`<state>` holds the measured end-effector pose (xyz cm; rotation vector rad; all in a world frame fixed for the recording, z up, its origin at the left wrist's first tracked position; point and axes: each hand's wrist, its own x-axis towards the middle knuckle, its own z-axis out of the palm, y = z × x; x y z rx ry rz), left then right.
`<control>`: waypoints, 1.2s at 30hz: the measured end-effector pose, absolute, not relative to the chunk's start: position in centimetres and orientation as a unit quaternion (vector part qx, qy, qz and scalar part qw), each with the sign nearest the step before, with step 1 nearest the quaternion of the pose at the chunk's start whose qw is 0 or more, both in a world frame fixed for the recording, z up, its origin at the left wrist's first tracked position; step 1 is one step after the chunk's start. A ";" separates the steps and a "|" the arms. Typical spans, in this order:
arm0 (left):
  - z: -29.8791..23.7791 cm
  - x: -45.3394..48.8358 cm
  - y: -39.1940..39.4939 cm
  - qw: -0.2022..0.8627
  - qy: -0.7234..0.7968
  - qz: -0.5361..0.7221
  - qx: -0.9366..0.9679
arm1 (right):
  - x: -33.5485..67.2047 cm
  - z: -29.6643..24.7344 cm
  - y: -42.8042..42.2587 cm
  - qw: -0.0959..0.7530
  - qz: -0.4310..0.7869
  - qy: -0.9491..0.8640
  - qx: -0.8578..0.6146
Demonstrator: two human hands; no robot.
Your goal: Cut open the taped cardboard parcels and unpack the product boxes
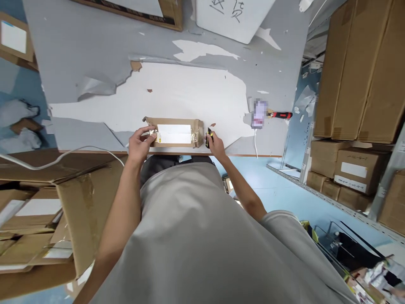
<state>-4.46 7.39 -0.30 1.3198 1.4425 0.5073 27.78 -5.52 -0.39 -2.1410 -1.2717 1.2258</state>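
A small cardboard box (174,121) lies lengthwise along the near edge of the table, a white label on its upper face. Clear tape wraps both of its ends. My left hand (139,142) grips the left end, fingers bent over the taped flap and the thumb beside them. In my right hand (217,146) is a black and yellow utility knife (209,138), held upright just off the box's right end. The knife and the box are apart. Whether its blade is out, I cannot make out.
A phone (260,114) with a white cable and a red-and-black handled tool (282,115) lie to the right. Along the table's (79,50) far side stand a carton (175,14) and a white container (232,19). An open carton (80,211) of boxes is at left, stacked cartons (351,76) at right.
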 end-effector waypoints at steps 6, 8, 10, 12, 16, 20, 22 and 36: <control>0.4 -5.5 7.6 0.541 0.676 0.275 0.418 | 24.9 -0.9 -4.1 0.314 0.457 -0.363 -0.749; 0.2 -5.9 7.8 0.534 0.675 0.275 0.428 | 24.4 0.5 -3.5 0.334 0.442 -0.373 -0.744; -0.4 -5.6 7.9 0.538 0.667 0.253 0.449 | 24.2 2.7 -3.2 0.336 0.406 -0.405 -0.748; -1.2 -4.4 7.7 0.556 0.649 0.214 0.473 | 24.6 5.0 -2.9 0.328 0.348 -0.448 -0.756; -2.5 -0.2 6.9 0.614 0.569 0.132 0.530 | 25.8 7.8 -2.2 0.261 0.238 -0.525 -0.774; -2.2 0.9 7.3 0.621 0.522 0.090 0.577 | 26.4 7.7 -1.7 0.165 0.192 -0.557 -0.791; -1.1 0.0 8.1 0.601 0.526 0.108 0.592 | 26.4 7.7 -1.8 0.136 0.184 -0.555 -0.800; 5.2 2.1 11.1 0.567 0.511 0.198 0.615 | 21.9 17.0 -3.3 0.037 0.272 -0.470 -0.839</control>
